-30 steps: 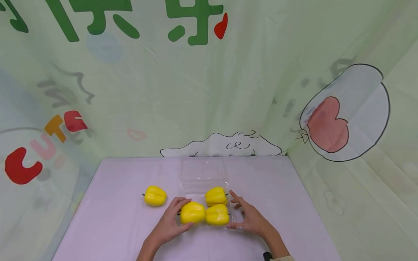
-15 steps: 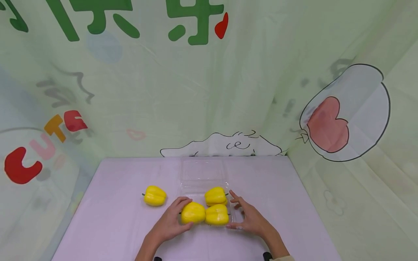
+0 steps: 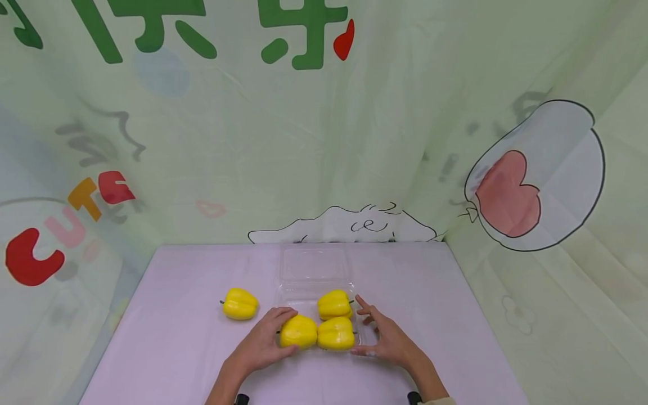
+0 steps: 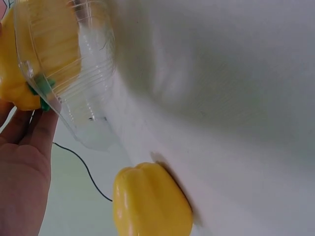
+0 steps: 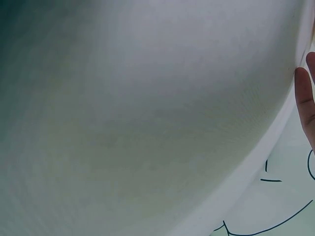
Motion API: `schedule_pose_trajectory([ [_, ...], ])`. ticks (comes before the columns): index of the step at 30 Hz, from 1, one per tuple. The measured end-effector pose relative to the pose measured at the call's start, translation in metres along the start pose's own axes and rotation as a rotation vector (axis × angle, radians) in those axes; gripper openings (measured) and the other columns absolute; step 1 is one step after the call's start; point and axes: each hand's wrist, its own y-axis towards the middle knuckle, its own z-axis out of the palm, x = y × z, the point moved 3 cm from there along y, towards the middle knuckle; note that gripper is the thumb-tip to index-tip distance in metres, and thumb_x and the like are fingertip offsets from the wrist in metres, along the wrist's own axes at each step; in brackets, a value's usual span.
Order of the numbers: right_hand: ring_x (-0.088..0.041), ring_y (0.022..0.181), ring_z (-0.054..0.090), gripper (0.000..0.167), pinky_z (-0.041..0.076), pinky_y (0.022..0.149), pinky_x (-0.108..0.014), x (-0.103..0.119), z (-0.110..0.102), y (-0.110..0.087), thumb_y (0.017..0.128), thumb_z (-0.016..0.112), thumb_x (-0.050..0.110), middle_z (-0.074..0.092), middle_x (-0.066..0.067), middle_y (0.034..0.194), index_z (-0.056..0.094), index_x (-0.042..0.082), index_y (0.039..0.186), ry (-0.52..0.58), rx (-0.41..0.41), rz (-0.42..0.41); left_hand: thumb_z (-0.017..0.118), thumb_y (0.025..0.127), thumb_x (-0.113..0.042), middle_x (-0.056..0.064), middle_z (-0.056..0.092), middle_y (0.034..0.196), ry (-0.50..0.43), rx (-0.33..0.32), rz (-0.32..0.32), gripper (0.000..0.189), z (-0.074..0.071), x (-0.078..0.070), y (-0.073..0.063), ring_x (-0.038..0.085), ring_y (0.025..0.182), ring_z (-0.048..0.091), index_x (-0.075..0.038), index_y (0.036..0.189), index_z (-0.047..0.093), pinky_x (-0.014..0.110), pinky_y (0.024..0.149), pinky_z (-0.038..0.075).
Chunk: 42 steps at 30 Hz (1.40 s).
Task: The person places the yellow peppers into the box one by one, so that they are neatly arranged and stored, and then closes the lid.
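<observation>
My left hand [image 3: 263, 340] grips a yellow bell pepper [image 3: 297, 332] at the front left of a clear plastic clamshell container [image 3: 315, 267], thumb in front and fingers behind. In the left wrist view, that pepper's green stem [image 4: 43, 88] shows through the clear wall. Two more yellow peppers lie in the container's right half, one at the back [image 3: 334, 304] and one at the front [image 3: 336, 333]. My right hand [image 3: 390, 337] holds the container's right end, thumb at the front corner and a finger at the back corner. Only fingers [image 5: 305, 98] show in the right wrist view.
A lone yellow pepper [image 3: 240, 304] lies on the pale tablecloth [image 3: 420, 281], left of the container. The lid lies open toward the back. A printed cloth backdrop [image 3: 374, 140] rises behind and at both sides.
The left hand and its pepper have shifted very slightly, first right and then back left. My right hand, the other peppers and the container stay where they were.
</observation>
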Motion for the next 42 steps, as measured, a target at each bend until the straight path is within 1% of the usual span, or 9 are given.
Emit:
schedule_pose_trajectory([
  [6,-0.02,0.122,0.061,0.125,0.057,0.102,-0.05,-0.0005,0.0009,-0.0008,0.067,0.095,0.06,0.063,0.003,0.147,0.027,0.038,0.168,-0.003,0.0,-0.005,0.086,0.087,-0.038,0.001,0.059,0.152,0.031,0.027,0.011,0.073,0.0,0.0009,0.0016,0.025,0.14,0.057,-0.012,0.15,0.059,0.052,0.119,0.048],
  [11,-0.02,0.122,0.061,0.125,0.057,0.102,-0.05,-0.0006,0.0014,-0.0008,0.066,0.095,0.061,0.063,0.003,0.147,0.026,0.038,0.168,-0.003,0.004,-0.007,0.088,0.086,-0.035,0.001,0.06,0.151,0.041,0.013,0.037,0.073,0.003,0.0022,0.0001,0.024,0.14,0.057,-0.011,0.149,0.06,0.051,0.118,0.048],
  [18,-0.021,0.123,0.061,0.125,0.057,0.102,-0.051,-0.0001,0.0023,-0.0005,0.067,0.095,0.061,0.063,0.002,0.148,0.026,0.038,0.168,0.0,0.009,-0.002,0.088,0.086,-0.038,0.0,0.061,0.15,0.053,-0.012,0.045,0.073,0.0056,0.0066,-0.0006,0.024,0.139,0.058,-0.012,0.148,0.06,0.051,0.117,0.049],
  [23,-0.021,0.123,0.062,0.125,0.057,0.102,-0.05,-0.0002,0.0016,-0.0005,0.068,0.094,0.061,0.063,0.001,0.148,0.025,0.038,0.168,-0.001,0.014,-0.007,0.088,0.086,-0.037,-0.001,0.061,0.149,0.064,-0.013,0.05,0.072,0.0066,0.0082,-0.0003,0.023,0.138,0.059,-0.013,0.148,0.06,0.051,0.117,0.049],
  [28,-0.019,0.122,0.062,0.124,0.057,0.1,-0.049,-0.0003,0.0004,0.0002,0.067,0.094,0.062,0.063,0.002,0.148,0.026,0.037,0.168,-0.009,0.011,-0.009,0.088,0.086,-0.038,0.0,0.061,0.15,0.07,0.002,0.043,0.073,0.0055,0.0073,0.0012,0.023,0.138,0.058,-0.014,0.148,0.06,0.05,0.117,0.049],
  [32,-0.02,0.122,0.062,0.124,0.056,0.101,-0.05,0.0002,0.0005,0.0007,0.068,0.094,0.06,0.063,0.001,0.148,0.026,0.038,0.168,-0.001,0.019,-0.008,0.086,0.087,-0.04,0.001,0.061,0.151,0.095,0.019,0.034,0.073,0.0046,0.0058,0.0011,0.023,0.138,0.058,-0.013,0.149,0.059,0.049,0.118,0.049],
  [36,-0.021,0.122,0.063,0.124,0.056,0.102,-0.051,0.0016,0.0003,0.0004,0.068,0.095,0.06,0.062,0.0,0.149,0.025,0.038,0.168,0.005,0.019,-0.009,0.085,0.088,-0.041,0.004,0.06,0.151,0.137,0.018,0.05,0.074,0.0041,0.003,-0.0001,0.024,0.138,0.058,-0.01,0.149,0.059,0.048,0.118,0.049],
  [42,-0.021,0.122,0.063,0.124,0.056,0.103,-0.051,0.0034,-0.0008,-0.0001,0.068,0.095,0.06,0.062,0.0,0.148,0.026,0.038,0.168,0.007,0.007,-0.007,0.083,0.09,-0.043,0.003,0.059,0.151,0.178,0.014,0.059,0.074,0.003,-0.0014,-0.0017,0.023,0.138,0.058,-0.009,0.15,0.058,0.045,0.118,0.049],
])
